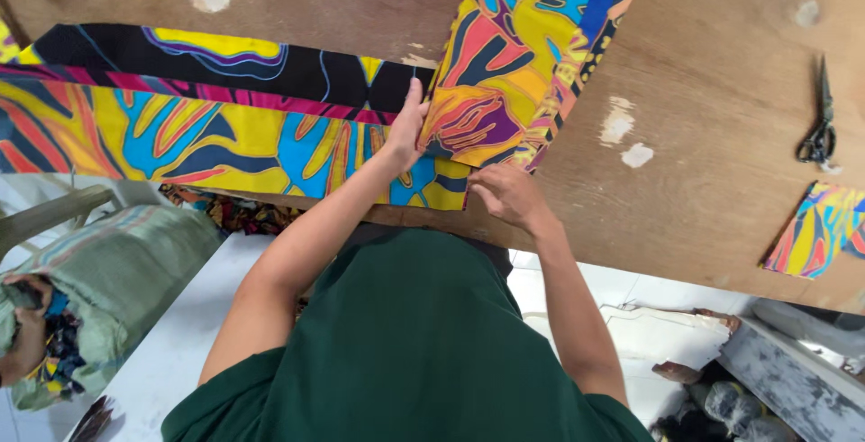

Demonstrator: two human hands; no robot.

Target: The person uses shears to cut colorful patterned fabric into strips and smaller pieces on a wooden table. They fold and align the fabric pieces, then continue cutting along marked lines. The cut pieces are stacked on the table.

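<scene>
Here, my wooden table (pixel 703 136) fills most of the view, its brown top scuffed with pale patches. Across it lies the long printed fabric strip (pixel 180 127) — yellow, blue and orange leaf shapes with a black and pink band along its far edge. Its long axis runs across the table, from the left edge of the view to a cut end right in front of me. A second fabric strip (pixel 532 45) in the same print meets that end and runs away from me, slanting up and to the right, so the two pieces form a corner.

My left hand (pixel 405 131) lies flat on the corner with fingers stretched out, pressing the cloth down rather than gripping it. My right hand (pixel 505 194) is curled at the near edge of the corner, fingertips pinched on the fabric's hem.

Below the table on the left sits a green woven sack (pixel 117 280) stuffed with scraps. A small fabric offcut (pixel 820 230) lies near the table's right edge — beyond it, dark scissors (pixel 818 131), well apart from my hands.
</scene>
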